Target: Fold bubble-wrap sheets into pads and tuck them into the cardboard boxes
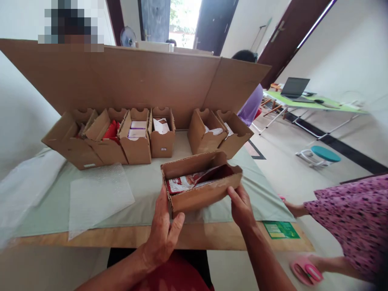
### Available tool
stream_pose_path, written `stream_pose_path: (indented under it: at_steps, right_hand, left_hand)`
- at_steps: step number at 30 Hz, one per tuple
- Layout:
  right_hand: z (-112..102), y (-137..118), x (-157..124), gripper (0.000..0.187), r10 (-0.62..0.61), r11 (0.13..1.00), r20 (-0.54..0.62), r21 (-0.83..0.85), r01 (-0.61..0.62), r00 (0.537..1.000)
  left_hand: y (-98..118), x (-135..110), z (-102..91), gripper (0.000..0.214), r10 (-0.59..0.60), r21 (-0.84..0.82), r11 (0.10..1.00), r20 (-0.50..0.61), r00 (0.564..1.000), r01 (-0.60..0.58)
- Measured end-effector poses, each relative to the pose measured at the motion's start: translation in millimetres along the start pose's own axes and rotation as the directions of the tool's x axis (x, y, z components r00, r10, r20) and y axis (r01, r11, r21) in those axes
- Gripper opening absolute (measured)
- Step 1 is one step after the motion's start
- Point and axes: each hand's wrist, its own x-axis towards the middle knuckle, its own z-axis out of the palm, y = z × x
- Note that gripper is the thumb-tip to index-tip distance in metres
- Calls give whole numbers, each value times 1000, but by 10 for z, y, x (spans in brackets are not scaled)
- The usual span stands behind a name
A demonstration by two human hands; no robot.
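Observation:
Both of my hands hold a small open cardboard box (209, 192) at the table's near edge. My left hand (163, 230) grips the box's left end, thumb on the near side. My right hand (241, 204) grips its right end. Inside the box lies a red and white packet (194, 180). Behind it stands a row of several open cardboard bins (136, 139) that hold red and white items, and two more bins (218, 131) are angled to the right.
A sheet of bubble wrap (97, 194) lies on the pale green mat (142, 182) to the left. A tall cardboard panel (136, 76) backs the bins. A person in a purple patterned garment (351, 218) stands at the right. A green table with a laptop (295, 89) is further back.

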Motion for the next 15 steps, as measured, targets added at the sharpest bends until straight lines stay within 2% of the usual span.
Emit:
stream_pose_path:
  at_steps: [4,6,8,10,11,13,15]
  right_hand:
    - [437,79,583,63,-55,992,169,118,35,984]
    - [622,38,886,69,-91,990,195,122,68,976]
    - [713,-1,1045,76,-95,993,173,81,82,980]
    - [715,8,1005,80,-60,998,128,21,58,990]
    - [692,36,919,79,-28,1000,108,-2,28,994]
    - [634,119,669,77,49,999,78,-14,-48,996]
    - [605,196,411,77,108,994,73,7,-109,991]
  left_hand:
    - [-90,-159,-68,82,-19,45,999,-52,998,22]
    - [-90,-207,-65,85,22,66,998,-27,999,-21]
    - [-112,-263,-52,84,85,95,992,37,996,-88]
    - [-181,-305,-58,77,129,117,984,54,990,-135]
    - [-233,-308,-73,72,132,123,983,18,991,-133]
    - [-355,-260,-111,65,69,116,992,-106,992,-56]
    - [-477,-146,-131,64,-66,56,995,-194,979,78]
